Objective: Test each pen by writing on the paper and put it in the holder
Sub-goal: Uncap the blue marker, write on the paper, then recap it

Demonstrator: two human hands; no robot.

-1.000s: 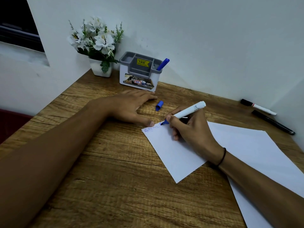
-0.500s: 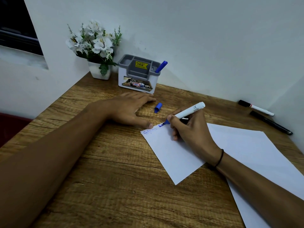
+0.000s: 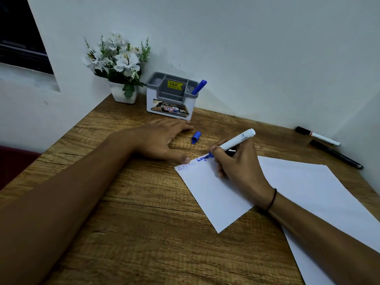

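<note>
My right hand (image 3: 240, 163) grips a white marker (image 3: 236, 141) whose blue tip touches the top edge of the white paper (image 3: 298, 188), beside fresh blue writing. My left hand (image 3: 162, 138) lies flat and open on the wooden desk, its thumb pressing the paper's top left corner. The marker's blue cap (image 3: 196, 137) lies on the desk between my hands. The grey and white pen holder (image 3: 171, 97) stands at the back by the wall, with a blue pen (image 3: 199, 87) leaning in its right slot.
A white marker with a black cap (image 3: 317, 135) and a black pen (image 3: 336, 154) lie at the far right by the wall. A white pot of artificial flowers (image 3: 120, 64) stands left of the holder. The wooden desk (image 3: 144, 233) ends at walls behind and right.
The marker tip has moved right along the paper's top edge, leaving a second, bolder blue word after the first faint one. My left hand has stayed in place.
</note>
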